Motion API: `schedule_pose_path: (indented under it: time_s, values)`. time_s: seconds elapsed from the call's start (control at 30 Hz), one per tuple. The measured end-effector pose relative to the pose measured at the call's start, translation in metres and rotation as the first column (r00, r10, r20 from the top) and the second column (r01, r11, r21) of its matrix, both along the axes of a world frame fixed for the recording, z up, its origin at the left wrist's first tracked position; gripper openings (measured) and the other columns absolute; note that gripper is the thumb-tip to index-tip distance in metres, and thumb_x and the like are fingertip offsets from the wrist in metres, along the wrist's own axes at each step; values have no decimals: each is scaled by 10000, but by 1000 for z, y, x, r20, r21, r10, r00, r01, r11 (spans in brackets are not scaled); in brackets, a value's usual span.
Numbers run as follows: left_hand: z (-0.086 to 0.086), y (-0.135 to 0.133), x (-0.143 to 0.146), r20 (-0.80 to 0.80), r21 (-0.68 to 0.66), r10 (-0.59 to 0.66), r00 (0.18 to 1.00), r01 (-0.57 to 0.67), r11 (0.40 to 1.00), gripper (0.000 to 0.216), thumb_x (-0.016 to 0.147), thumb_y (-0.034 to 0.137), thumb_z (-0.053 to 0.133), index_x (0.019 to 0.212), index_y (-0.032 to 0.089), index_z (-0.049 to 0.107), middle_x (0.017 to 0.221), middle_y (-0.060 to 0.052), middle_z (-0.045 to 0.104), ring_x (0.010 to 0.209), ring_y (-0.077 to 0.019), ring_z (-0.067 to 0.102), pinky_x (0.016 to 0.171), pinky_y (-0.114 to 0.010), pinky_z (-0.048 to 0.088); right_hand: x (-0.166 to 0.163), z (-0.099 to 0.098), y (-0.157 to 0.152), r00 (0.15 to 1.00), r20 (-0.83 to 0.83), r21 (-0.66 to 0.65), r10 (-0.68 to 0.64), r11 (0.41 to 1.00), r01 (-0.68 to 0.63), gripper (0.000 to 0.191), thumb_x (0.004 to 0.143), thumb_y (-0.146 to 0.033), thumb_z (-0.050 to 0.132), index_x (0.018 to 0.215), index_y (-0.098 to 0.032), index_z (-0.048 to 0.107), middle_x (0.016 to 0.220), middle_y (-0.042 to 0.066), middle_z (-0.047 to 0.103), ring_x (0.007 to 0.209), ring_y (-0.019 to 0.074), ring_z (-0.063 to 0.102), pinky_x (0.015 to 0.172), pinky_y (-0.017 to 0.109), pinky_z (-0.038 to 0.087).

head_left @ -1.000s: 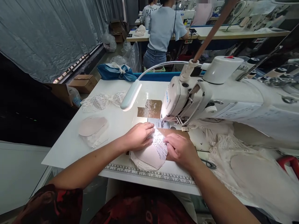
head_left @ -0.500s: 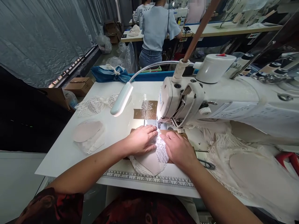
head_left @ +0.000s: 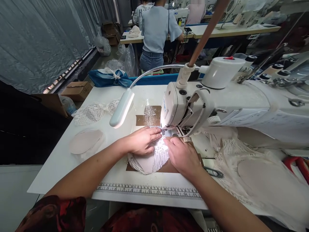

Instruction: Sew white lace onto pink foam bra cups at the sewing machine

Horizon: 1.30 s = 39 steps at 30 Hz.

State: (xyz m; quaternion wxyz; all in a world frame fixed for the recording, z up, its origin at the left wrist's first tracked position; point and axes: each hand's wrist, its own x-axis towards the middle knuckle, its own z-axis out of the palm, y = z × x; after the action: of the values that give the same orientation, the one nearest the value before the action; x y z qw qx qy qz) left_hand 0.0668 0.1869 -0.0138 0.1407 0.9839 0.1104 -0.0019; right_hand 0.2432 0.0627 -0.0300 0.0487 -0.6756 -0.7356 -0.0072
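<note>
Because the left hand (head_left: 142,140) and right hand (head_left: 181,155) press the cup (head_left: 151,160) with fingers stretched flat, gripping nothing, beside the needle (head_left: 166,129), a fingertip could get stitched.

My left hand (head_left: 142,140) flat, palm down, fingers pointing right | my right hand (head_left: 181,154) flat, fingers curled, thumbs nearly meeting | both forearms bare, converging forward.

A garment workshop: an industrial sewing machine (head_left: 217,106) stands just beyond the left hand (head_left: 142,140), lace pieces (head_left: 89,112) lie well to its left, and far beyond it a person (head_left: 156,32) faces what seems another machine table (head_left: 229,30).
</note>
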Motion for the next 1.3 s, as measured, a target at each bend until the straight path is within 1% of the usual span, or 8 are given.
schedule_pose_path:
  time_s: [0.23,0.37,0.53,0.73,0.9,1.03,1.17,1.3]
  values:
    - [4,-12,-7,70,77,40,997,-45,996,455,856,193,479,1298,96,521,1404,-183,457,1300,-322,420,1034,-472,392,11,-3,-4,991,-125,10,37,999,-36,372,881,-120,399,1124,-199,669,914,52,666,795,183,591,699,295,405]
    - [6,-33,-6,140,33,82,987,-87,996,326,867,291,552,1133,112,613,1100,-135,621,973,-256,582,809,-368,490,19,-6,-7,961,-264,84,79,995,-59,382,847,-88,403,1114,-146,670,1015,76,684,913,192,608,780,287,447]
    - [-4,-44,1,132,94,169,977,-182,979,256,920,217,416,792,139,624,775,-73,605,720,-202,537,634,-327,426,21,-5,-9,931,-342,114,129,989,-95,334,845,-97,413,1020,-159,691,980,65,692,888,186,621,780,293,472]
    - [-4,-40,-4,197,-90,227,954,-213,973,159,872,199,424,789,161,554,752,-49,590,714,-186,522,662,-304,426,22,-1,-12,878,-418,157,232,971,-182,311,856,-91,418,1018,-180,668,983,58,688,881,168,618,769,280,482]
    - [0,-38,-10,210,-221,285,935,-239,946,144,896,212,417,837,158,537,790,-43,584,735,-176,532,677,-293,436,19,7,-18,904,-245,3,350,933,-360,332,826,-46,447,1038,-180,665,835,61,624,768,183,549,680,293,443]
    - [-4,-40,-12,248,-143,150,957,-117,983,161,905,220,456,941,145,593,924,-84,611,860,-201,558,758,-316,440,18,11,-26,920,-167,-96,356,922,-374,353,790,-11,462,1034,-173,657,848,63,597,766,194,498,667,304,421]
    - [-8,-46,-10,192,46,15,981,-24,999,222,937,224,451,941,171,667,863,-72,600,772,-184,525,695,-323,386,17,8,-35,924,-168,-64,342,932,-357,446,765,20,446,1138,-146,626,963,92,617,855,217,507,738,329,444]
    - [-11,-51,-10,173,122,-26,985,5,993,259,965,240,429,1064,198,664,872,-70,592,789,-190,498,688,-330,351,16,2,-39,926,-175,-14,336,939,-343,468,749,40,424,1135,-127,631,976,107,626,890,228,516,760,335,457]
